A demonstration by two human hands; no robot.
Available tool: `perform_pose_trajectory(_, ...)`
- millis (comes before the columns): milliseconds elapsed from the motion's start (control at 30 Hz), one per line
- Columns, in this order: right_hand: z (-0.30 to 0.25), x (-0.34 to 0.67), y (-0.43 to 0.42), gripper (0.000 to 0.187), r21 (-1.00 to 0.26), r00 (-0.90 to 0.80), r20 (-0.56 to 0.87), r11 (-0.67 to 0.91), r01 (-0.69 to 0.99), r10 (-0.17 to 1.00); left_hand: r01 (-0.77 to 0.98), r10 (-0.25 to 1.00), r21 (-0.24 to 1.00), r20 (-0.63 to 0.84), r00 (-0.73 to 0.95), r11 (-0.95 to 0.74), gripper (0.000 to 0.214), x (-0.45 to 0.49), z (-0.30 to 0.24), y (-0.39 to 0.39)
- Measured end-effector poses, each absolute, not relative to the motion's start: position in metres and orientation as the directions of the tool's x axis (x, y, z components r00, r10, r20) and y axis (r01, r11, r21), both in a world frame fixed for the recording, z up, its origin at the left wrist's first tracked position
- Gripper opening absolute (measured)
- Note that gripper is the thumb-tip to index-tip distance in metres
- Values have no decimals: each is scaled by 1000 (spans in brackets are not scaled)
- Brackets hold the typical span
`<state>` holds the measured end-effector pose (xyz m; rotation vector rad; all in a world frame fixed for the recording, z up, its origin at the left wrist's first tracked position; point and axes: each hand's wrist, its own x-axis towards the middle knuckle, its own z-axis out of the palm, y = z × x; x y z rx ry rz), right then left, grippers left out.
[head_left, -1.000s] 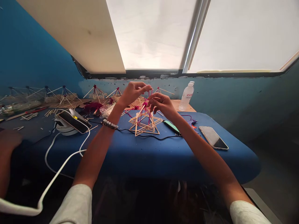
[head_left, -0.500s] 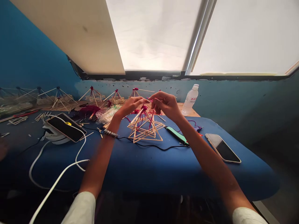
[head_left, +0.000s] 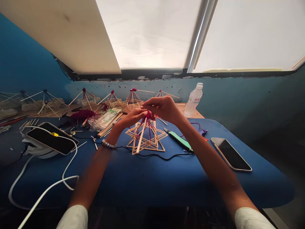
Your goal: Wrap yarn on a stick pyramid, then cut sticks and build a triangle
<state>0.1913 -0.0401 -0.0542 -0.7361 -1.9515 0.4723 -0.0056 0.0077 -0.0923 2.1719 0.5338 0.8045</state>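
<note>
A small pyramid of thin wooden sticks [head_left: 145, 138] stands on the blue table [head_left: 147, 181], bound at its tip with magenta thread [head_left: 148, 115]. My left hand [head_left: 132, 116] is closed at the left side of the tip, its fingers pinched on the thread and sticks there. My right hand [head_left: 164, 108] curls over the tip from the right, fingers closed on the thread. The fingertips of both hands meet right at the wrapped top.
A green cutter [head_left: 179, 141] and a phone [head_left: 231, 154] lie to the right, with a water bottle [head_left: 194, 99] behind them. Another phone [head_left: 51, 142] with a white cable [head_left: 45, 190] sits at the left. Several finished stick pyramids [head_left: 111, 99] and loose sticks [head_left: 106, 119] line the back.
Both hands have come down from above the pyramid onto its tip and closed together there. The view has shifted, so the table's things sit lower and further left.
</note>
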Motion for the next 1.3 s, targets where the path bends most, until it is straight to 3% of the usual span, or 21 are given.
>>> perform_pose_trajectory(233, -44, 192, -19, 22, -481, -382, 679, 773, 414, 627, 132, 631, 794, 357, 689, -593, 52, -6, -91, -10)
perform_pose_trajectory(667, -43, 199, -13, 17, -479, -347, 697, 768, 425, 627, 104, 645, 833, 335, 687, -543, 35, -2, -82, -14)
perform_pose_trajectory(867, -38, 215, -12, 22, -477, -357, 697, 774, 417, 622, 137, 697, 867, 282, 659, -480, 48, 9, -78, -10)
perform_pose_trajectory(1133, -36, 217, -15, 19, -431, -366, 711, 783, 448, 600, 49, 775, 866, 419, 473, -498, 36, 21, -84, -18)
perform_pose_trajectory(1300, -31, 224, -20, 17, -438, -374, 708, 788, 434, 599, 102, 779, 808, 514, 358, -580, 38, 20, -88, -17)
